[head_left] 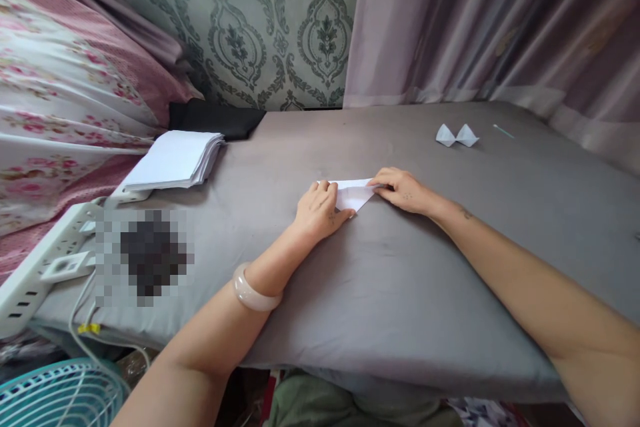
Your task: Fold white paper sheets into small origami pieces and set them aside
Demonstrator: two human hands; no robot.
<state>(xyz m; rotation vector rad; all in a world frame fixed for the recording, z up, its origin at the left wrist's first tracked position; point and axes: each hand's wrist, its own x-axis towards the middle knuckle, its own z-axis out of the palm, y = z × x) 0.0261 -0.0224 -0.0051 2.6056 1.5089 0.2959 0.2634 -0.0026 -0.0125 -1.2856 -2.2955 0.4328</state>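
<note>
A small piece of folded white paper (354, 196) lies on the grey-covered table, its lower edge narrowing to a point toward me. My left hand (320, 210) covers its left end, fingers bent over the upper side and thumb at the bottom point. At the right corner, my right hand (400, 189) pinches the paper between thumb and fingers. The fingertips hide part of both ends. Farther back on the right stands a folded white paper shape (457, 136) with two peaks, apart from both hands.
A stack of white paper (173, 159) lies back left, before a black folded item (215, 119). White power strips (47, 267) and cables run along the left edge. A blurred dark object (153, 253) sits nearby. A thin stick (503, 131) lies far right; a teal fan (63, 393) stands below left.
</note>
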